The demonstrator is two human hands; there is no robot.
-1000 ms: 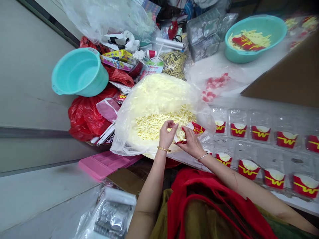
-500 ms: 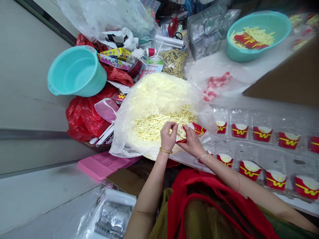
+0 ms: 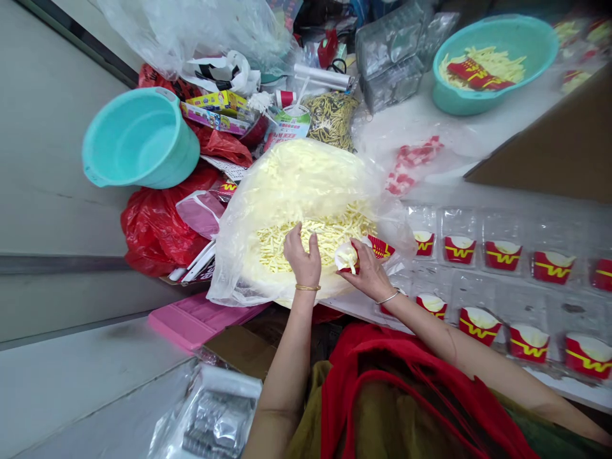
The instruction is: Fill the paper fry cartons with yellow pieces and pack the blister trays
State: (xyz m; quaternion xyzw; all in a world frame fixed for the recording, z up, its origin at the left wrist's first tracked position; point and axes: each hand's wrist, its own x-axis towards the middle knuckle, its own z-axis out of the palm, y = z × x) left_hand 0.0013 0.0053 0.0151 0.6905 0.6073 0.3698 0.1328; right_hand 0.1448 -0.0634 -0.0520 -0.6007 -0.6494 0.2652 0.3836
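My left hand [image 3: 305, 261] hovers over a heap of pale yellow fry-shaped sticks [image 3: 273, 245], thumb and fingers apart, with nothing visible between them. The sticks lie in a large clear plastic bag [image 3: 234, 252] spread open on the table. To the right, my right hand [image 3: 369, 274] grips a small red-and-white fries carton [image 3: 346, 256], its mouth facing left, with a few pale sticks inside. Just beyond that hand, a red patterned carton piece [image 3: 381, 247] lies at the bag's edge.
Clear packs with red fries cartons [image 3: 504, 256] line the table on the right. A turquoise basin [image 3: 449, 99] holding sticks stands at the back right, another turquoise basin [image 3: 186, 150] at left. A brown cardboard flap [image 3: 549, 146] juts in. Red bags [image 3: 157, 223] crowd the left.
My left hand has moved left, away from the carton's mouth to above the heap, and its fingers have spread. My right hand keeps the carton in nearly the same place.
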